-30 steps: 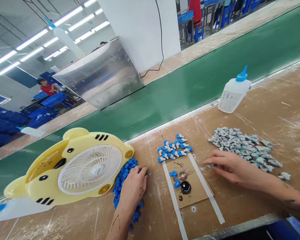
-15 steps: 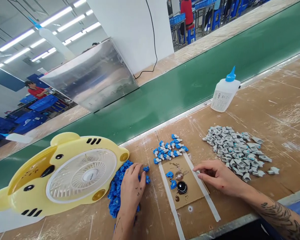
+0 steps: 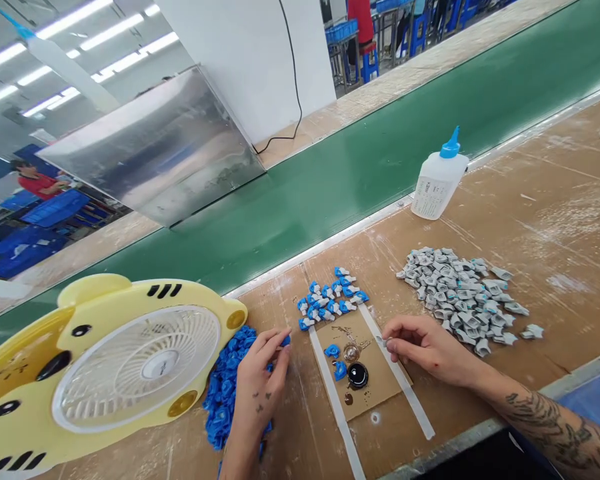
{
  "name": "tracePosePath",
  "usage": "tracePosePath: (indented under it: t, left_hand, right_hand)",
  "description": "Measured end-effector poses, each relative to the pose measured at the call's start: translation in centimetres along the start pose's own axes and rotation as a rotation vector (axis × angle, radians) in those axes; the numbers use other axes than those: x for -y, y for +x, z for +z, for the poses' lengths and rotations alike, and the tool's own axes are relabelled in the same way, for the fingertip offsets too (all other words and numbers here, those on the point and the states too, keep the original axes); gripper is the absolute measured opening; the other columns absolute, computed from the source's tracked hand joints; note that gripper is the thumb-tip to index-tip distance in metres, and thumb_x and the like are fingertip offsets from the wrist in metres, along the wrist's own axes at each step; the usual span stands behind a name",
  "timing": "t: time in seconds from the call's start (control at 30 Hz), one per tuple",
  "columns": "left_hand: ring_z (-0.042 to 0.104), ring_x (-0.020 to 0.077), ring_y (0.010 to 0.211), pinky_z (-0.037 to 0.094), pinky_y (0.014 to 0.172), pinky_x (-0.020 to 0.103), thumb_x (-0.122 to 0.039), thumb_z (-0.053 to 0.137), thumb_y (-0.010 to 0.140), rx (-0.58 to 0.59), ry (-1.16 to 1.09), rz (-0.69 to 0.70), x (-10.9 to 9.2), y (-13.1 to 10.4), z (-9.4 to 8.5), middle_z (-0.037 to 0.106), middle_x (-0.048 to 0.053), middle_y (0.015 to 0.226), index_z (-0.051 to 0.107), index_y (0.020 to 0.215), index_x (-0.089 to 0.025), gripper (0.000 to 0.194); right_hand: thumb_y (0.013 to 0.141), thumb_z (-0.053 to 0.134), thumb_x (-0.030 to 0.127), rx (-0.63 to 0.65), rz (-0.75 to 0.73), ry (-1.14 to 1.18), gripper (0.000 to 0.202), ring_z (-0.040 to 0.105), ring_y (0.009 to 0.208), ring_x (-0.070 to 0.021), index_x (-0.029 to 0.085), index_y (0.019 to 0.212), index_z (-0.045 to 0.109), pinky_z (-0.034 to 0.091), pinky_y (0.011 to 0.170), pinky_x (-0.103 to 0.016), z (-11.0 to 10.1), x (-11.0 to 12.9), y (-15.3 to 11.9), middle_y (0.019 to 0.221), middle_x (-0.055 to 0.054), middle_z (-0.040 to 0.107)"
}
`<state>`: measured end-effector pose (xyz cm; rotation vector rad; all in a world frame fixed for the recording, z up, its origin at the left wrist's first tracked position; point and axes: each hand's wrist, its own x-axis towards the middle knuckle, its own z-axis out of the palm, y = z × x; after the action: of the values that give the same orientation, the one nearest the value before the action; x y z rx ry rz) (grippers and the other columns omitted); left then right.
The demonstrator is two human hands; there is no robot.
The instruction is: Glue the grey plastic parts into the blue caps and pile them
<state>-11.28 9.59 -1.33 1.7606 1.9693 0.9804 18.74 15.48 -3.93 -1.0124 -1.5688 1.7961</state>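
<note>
My left hand (image 3: pixel 264 373) is at the right edge of a heap of small blue plastic parts (image 3: pixel 225 393), thumb and fingers closing round one blue part (image 3: pixel 285 341) at the fingertips. Over the right strip of white tape, my right hand (image 3: pixel 423 347) pinches a small grey piece, mostly hidden by the fingers. Between the hands lies a cardboard sheet (image 3: pixel 380 393) bearing a round pot of black liquid (image 3: pixel 357 375), a clear brownish blob (image 3: pixel 351 352) and two loose blue parts (image 3: pixel 332 351). Joined blue-and-grey pieces (image 3: pixel 330 300) are grouped at its far edge.
A pile of grey parts (image 3: pixel 460 293) lies on the right, with a blue-tipped white bottle (image 3: pixel 439 177) behind it. On the left stands a yellow animal-shaped fan (image 3: pixel 190 297). A green conveyor belt (image 3: pixel 320 170) runs behind the table. Other people sit farther off.
My left thumb and fingers have drawn together around a blue part beside the heap. The right hand keeps its pinch near the tape. The whole view has shifted slightly.
</note>
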Motion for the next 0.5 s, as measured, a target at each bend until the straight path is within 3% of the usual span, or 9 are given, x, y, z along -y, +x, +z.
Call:
tracePosePath:
  t: [0.13, 0.23, 0.33, 0.5]
  left_hand:
    - [0.071, 0.0190, 0.062, 0.059, 0.055, 0.028, -0.041, 0.075, 0.080, -0.142, -0.520, -0.294, -1.5, -3.2, 1.3, 0.080, 0.008, 0.090, 0.081, 0.103, -0.026, 0.028]
    - [0.073, 0.0199, 0.062, 0.059, 0.051, 0.027, -0.042, 0.085, 0.070, -0.144, -0.819, -0.443, -2.2, -5.8, 2.7, 0.081, 0.011, 0.097, 0.084, 0.092, -0.026, 0.027]
    - [0.076, 0.0234, 0.074, 0.061, 0.061, 0.028, -0.040, 0.092, 0.060, -0.141, -0.911, -0.493, -3.0, -7.3, 4.0, 0.081, 0.012, 0.101, 0.084, 0.073, -0.025, 0.021]
    - [0.074, 0.0215, 0.081, 0.060, 0.068, 0.026, -0.043, 0.094, 0.057, -0.184, -0.874, -0.533, -4.9, -7.9, 5.3, 0.081, 0.008, 0.087, 0.081, 0.065, -0.026, 0.022]
  right_hand:
    - [0.081, 0.073, 0.052, -0.016, 0.020, 0.081, 0.036, 0.062, 0.063, -0.0146, 0.019, 0.089, 0.062, 0.048, 0.058, -0.025, 0.1, -0.4, 0.1, 0.068, 0.001, 0.064]
    - [0.079, 0.075, 0.051, -0.023, 0.035, 0.087, 0.035, 0.062, 0.065, -0.0149, 0.018, 0.085, 0.065, 0.047, 0.061, -0.025, 0.1, -0.9, 0.2, 0.069, -0.001, 0.067]
    - [0.076, 0.075, 0.048, -0.019, 0.024, 0.060, 0.031, 0.059, 0.064, -0.0144, 0.018, 0.081, 0.071, 0.046, 0.060, -0.025, 0.1, -1.1, 0.2, 0.071, -0.002, 0.067]
    - [0.080, 0.071, 0.039, 0.005, -0.065, -0.053, 0.021, 0.060, 0.067, -0.0143, 0.018, 0.078, 0.076, 0.048, 0.062, -0.024, 0.0, -1.0, 0.1, 0.077, -0.003, 0.070]
